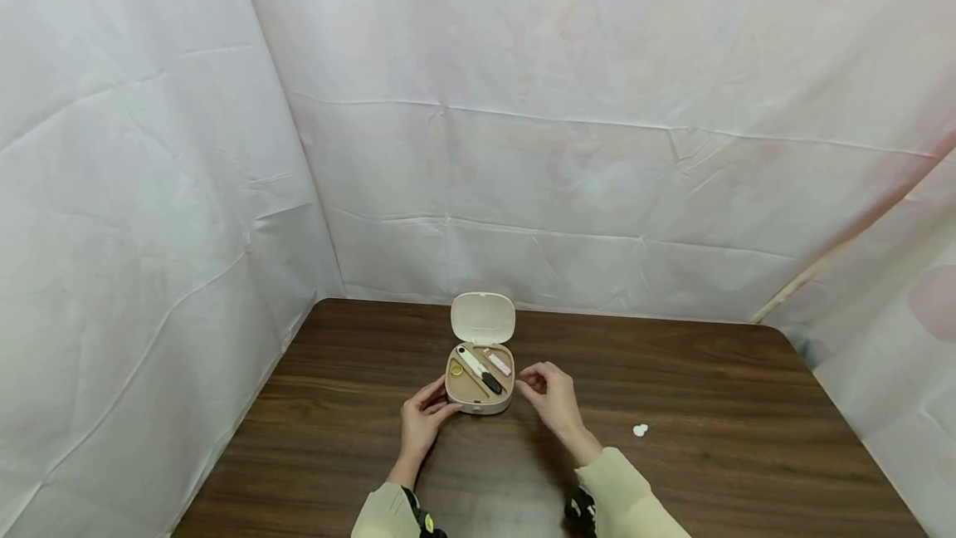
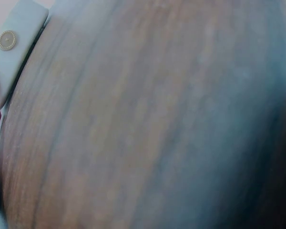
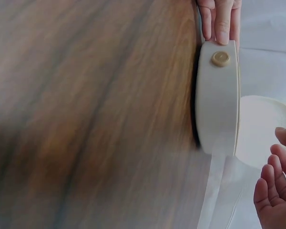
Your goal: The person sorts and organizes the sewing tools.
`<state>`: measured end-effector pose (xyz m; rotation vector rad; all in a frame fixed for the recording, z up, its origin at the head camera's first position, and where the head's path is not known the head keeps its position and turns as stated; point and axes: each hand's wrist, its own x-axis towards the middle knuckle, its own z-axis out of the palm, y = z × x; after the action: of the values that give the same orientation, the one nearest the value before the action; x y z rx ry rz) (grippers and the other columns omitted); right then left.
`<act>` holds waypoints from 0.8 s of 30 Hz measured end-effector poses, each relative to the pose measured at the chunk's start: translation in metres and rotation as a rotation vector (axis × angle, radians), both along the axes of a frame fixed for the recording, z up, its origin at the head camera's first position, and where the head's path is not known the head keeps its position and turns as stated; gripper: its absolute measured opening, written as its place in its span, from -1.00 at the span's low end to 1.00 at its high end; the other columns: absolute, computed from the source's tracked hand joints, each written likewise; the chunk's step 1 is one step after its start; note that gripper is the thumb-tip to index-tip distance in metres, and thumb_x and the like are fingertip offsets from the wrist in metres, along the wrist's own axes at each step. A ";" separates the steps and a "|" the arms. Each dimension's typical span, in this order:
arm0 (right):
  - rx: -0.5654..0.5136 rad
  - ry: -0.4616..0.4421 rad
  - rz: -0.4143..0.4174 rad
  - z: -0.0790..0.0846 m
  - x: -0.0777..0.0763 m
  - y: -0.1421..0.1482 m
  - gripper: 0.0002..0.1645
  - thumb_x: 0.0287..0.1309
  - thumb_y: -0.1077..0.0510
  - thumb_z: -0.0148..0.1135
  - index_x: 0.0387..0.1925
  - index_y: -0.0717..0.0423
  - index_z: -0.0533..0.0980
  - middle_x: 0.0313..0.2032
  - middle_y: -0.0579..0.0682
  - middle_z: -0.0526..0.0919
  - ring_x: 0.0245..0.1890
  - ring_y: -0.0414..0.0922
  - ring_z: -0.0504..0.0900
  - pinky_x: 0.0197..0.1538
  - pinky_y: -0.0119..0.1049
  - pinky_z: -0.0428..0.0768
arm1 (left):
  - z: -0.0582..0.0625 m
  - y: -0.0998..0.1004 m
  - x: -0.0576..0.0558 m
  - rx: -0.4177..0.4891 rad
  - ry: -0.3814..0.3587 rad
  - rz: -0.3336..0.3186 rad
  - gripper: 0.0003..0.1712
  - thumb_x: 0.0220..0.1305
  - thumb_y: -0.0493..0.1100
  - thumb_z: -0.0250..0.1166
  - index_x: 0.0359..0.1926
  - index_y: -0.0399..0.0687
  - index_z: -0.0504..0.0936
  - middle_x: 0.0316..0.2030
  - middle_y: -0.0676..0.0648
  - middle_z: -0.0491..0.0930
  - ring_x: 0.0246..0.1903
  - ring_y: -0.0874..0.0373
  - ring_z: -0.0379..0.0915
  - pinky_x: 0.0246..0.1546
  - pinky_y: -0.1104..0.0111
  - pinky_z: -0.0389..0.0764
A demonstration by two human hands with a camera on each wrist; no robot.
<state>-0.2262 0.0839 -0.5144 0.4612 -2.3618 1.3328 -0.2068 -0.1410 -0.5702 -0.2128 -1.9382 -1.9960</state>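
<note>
A small cream storage box (image 1: 480,408) stands on the table with its lid (image 1: 483,318) raised at the back. Its tan tray holds a slim white-and-black tool (image 1: 478,369), a yellow ring-shaped item (image 1: 456,369) and a small pink-and-white piece (image 1: 497,362). At the front left corner my left hand (image 1: 422,422) holds the box, thumb by the front rim and fingers along the side. My right hand (image 1: 553,398) hovers just beyond the box's right side. Its fingers bend loosely, and nothing shows between them in the right wrist view. A round button (image 3: 220,58) sits on the box front.
Two small white round pieces (image 1: 640,430) lie on the dark wooden table (image 1: 717,388), right of my right hand. White patterned sheets (image 1: 560,189) hang behind the table and at both sides.
</note>
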 end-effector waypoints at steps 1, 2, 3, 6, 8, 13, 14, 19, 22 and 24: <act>-0.004 0.001 -0.009 -0.001 0.001 0.003 -0.87 -0.20 0.38 0.36 -0.52 0.25 0.55 -0.58 0.01 0.49 -0.59 -0.14 0.46 -0.57 -0.41 0.51 | 0.000 0.000 0.000 -0.001 -0.005 0.001 -0.41 -0.22 -0.57 0.34 -0.03 -0.56 0.43 -0.14 -0.47 0.45 -0.18 -0.35 0.38 -0.24 -0.10 0.46; -0.008 -0.004 -0.017 -0.002 0.003 0.006 -0.87 -0.20 0.37 0.37 -0.52 0.24 0.55 -0.58 -0.01 0.49 -0.59 -0.15 0.45 -0.57 -0.42 0.51 | 0.000 0.000 0.000 0.001 -0.009 0.001 -0.41 -0.22 -0.57 0.34 -0.03 -0.56 0.43 -0.14 -0.47 0.45 -0.18 -0.35 0.38 -0.24 -0.11 0.45; -0.009 -0.009 -0.028 -0.002 0.004 0.009 -0.87 -0.20 0.37 0.37 -0.53 0.23 0.55 -0.58 -0.02 0.49 -0.60 -0.15 0.45 -0.58 -0.41 0.51 | 0.000 0.000 -0.001 0.003 -0.011 0.000 -0.41 -0.22 -0.58 0.34 -0.03 -0.55 0.43 -0.14 -0.47 0.45 -0.18 -0.35 0.38 -0.24 -0.11 0.45; -0.011 -0.023 -0.050 -0.004 0.009 0.018 -0.86 -0.21 0.35 0.38 -0.53 0.20 0.55 -0.59 -0.06 0.48 -0.60 -0.20 0.43 -0.58 -0.42 0.50 | 0.000 0.000 -0.001 0.007 -0.013 0.000 -0.41 -0.22 -0.58 0.33 -0.03 -0.55 0.43 -0.13 -0.47 0.45 -0.18 -0.35 0.38 -0.23 -0.10 0.45; -0.019 -0.042 -0.061 -0.004 0.013 0.024 -0.87 -0.21 0.35 0.38 -0.53 0.20 0.56 -0.59 -0.07 0.48 -0.60 -0.21 0.42 -0.58 -0.43 0.49 | 0.000 0.000 -0.001 0.010 -0.013 -0.003 -0.41 -0.21 -0.58 0.33 -0.03 -0.55 0.43 -0.13 -0.47 0.45 -0.18 -0.35 0.38 -0.23 -0.10 0.45; -0.023 -0.076 -0.086 -0.005 0.023 0.038 -0.86 -0.20 0.34 0.38 -0.52 0.21 0.56 -0.59 -0.08 0.48 -0.60 -0.22 0.43 -0.58 -0.50 0.47 | 0.000 0.000 0.000 0.004 -0.011 0.001 -0.41 -0.22 -0.57 0.34 -0.03 -0.55 0.43 -0.13 -0.47 0.45 -0.18 -0.33 0.39 -0.23 -0.08 0.46; -0.022 -0.079 -0.093 -0.005 0.025 0.042 -0.86 -0.21 0.33 0.39 -0.52 0.21 0.56 -0.59 -0.08 0.48 -0.60 -0.22 0.43 -0.58 -0.51 0.47 | 0.000 0.000 0.000 0.001 -0.010 0.002 -0.41 -0.22 -0.57 0.34 -0.03 -0.56 0.43 -0.13 -0.47 0.45 -0.18 -0.32 0.39 -0.23 -0.07 0.46; -0.012 -0.084 -0.148 -0.007 0.034 0.056 -0.86 -0.23 0.32 0.40 -0.54 0.19 0.57 -0.61 -0.11 0.48 -0.61 -0.26 0.42 -0.59 -0.54 0.44 | 0.000 -0.001 0.001 -0.008 -0.007 0.008 -0.41 -0.22 -0.57 0.35 -0.03 -0.56 0.43 -0.12 -0.47 0.45 -0.18 -0.32 0.40 -0.24 -0.06 0.47; -0.010 -0.088 -0.186 -0.007 0.038 0.064 -0.86 -0.24 0.31 0.41 -0.54 0.17 0.57 -0.63 -0.13 0.49 -0.62 -0.28 0.42 -0.59 -0.54 0.44 | 0.000 -0.002 0.001 -0.006 -0.003 0.010 -0.41 -0.23 -0.57 0.35 -0.04 -0.56 0.44 -0.13 -0.46 0.46 -0.19 -0.32 0.40 -0.24 -0.06 0.47; -0.013 -0.095 -0.206 -0.007 0.040 0.070 -0.86 -0.24 0.31 0.42 -0.54 0.17 0.58 -0.63 -0.13 0.50 -0.63 -0.29 0.42 -0.59 -0.54 0.45 | 0.000 -0.002 0.001 -0.006 -0.002 0.011 -0.41 -0.23 -0.57 0.35 -0.04 -0.56 0.44 -0.14 -0.46 0.46 -0.19 -0.31 0.40 -0.24 -0.06 0.48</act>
<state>-0.1861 0.1539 -0.5213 0.1483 -2.4001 1.2999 -0.2055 -0.1429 -0.5701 -0.2014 -1.9423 -1.9839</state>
